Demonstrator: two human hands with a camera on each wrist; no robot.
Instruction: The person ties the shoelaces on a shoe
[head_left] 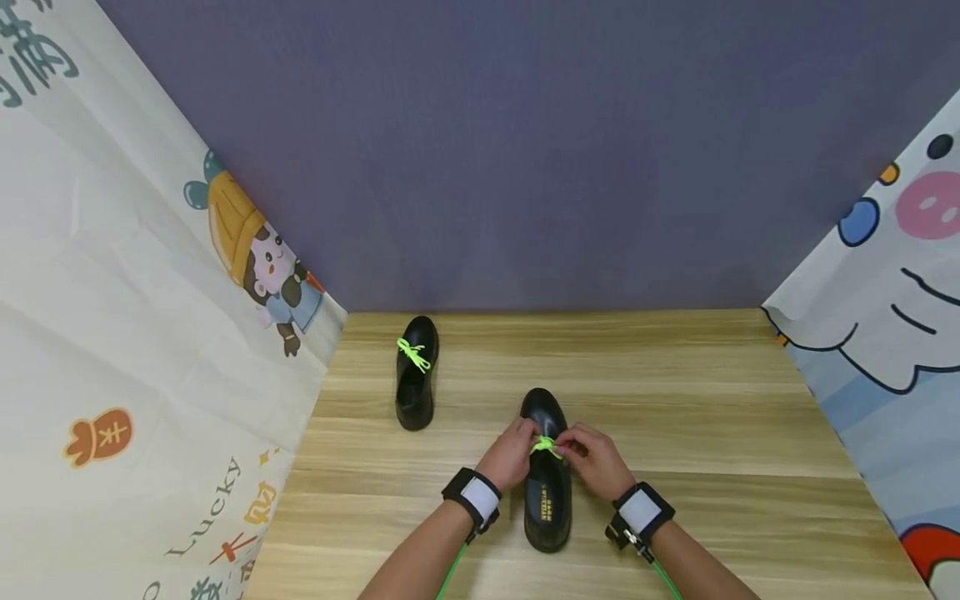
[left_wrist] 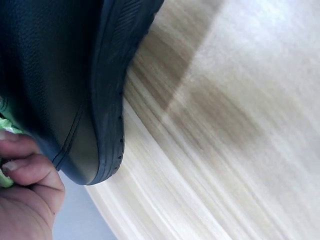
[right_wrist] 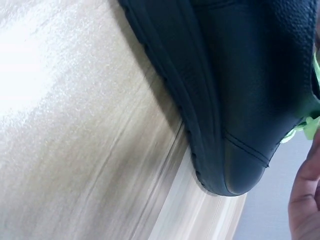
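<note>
A black leather shoe [head_left: 547,504] stands on the wooden table, toe pointing away, with neon-green shoelaces [head_left: 543,444] across its opening. From the left side my left hand [head_left: 512,452] pinches the lace between thumb and curled finger, as the left wrist view also shows at the green lace [left_wrist: 6,180]. On the other side my right hand [head_left: 596,458] pinches the lace close to the knot with thumb and forefinger. Most of the right fingers lie outside the right wrist view, where the shoe's sole and toe [right_wrist: 245,170] fill the middle.
A second black shoe [head_left: 414,396], its green laces tied in a bow, stands at the table's back left. Behind the wooden table [head_left: 697,400] rises a grey-blue panel [head_left: 525,150]. Printed white cloths hang at the left [head_left: 150,333] and right.
</note>
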